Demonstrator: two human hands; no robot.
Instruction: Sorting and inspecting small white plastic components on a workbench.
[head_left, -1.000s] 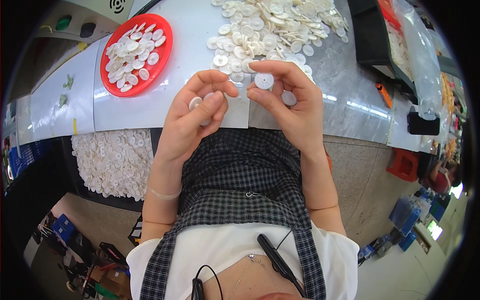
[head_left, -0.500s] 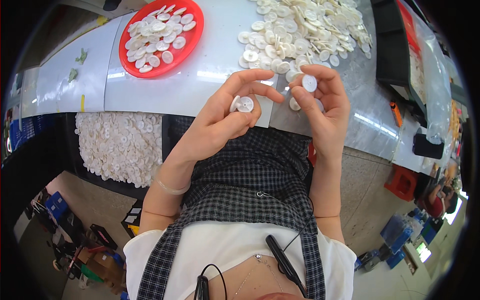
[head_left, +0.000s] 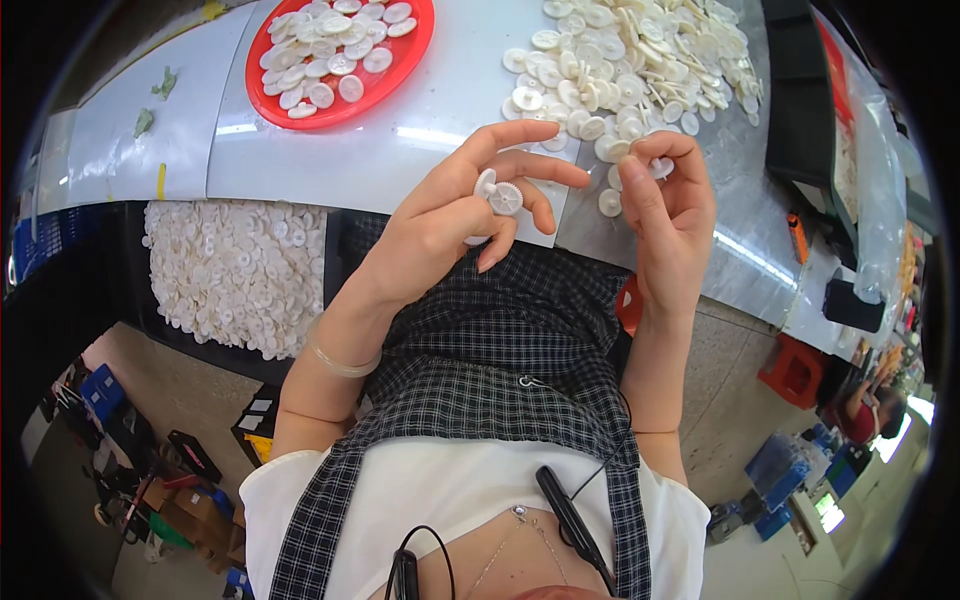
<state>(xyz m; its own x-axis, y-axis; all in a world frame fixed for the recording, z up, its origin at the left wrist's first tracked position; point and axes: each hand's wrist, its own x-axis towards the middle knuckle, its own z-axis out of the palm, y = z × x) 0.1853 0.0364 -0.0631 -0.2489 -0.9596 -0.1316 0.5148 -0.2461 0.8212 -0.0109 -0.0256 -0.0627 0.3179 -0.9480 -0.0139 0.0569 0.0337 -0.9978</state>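
Observation:
White plastic gears (head_left: 504,198) sit in my left hand (head_left: 440,215), held between the thumb and curled lower fingers, while its upper fingers stretch toward the right. In my right hand (head_left: 668,215), thumb and index finger pinch another white gear (head_left: 661,168), seen nearly edge-on. Both hands hover over the table's near edge. Just beyond my right hand spreads a big heap of similar white gears (head_left: 640,60). A few loose gears (head_left: 610,203) lie close beside its thumb.
A red round tray (head_left: 420,50) with white gears stands at the far left. Below the table edge, a black bin (head_left: 335,270) holds many more gears. On the right are a black crate (head_left: 795,120), an orange cutter (head_left: 797,238) and a dark phone (head_left: 853,305).
My left hand's fingers have spread further apart around the gears. The gear in my right hand has turned from face-on to nearly edge-on. The whole view has shifted slightly.

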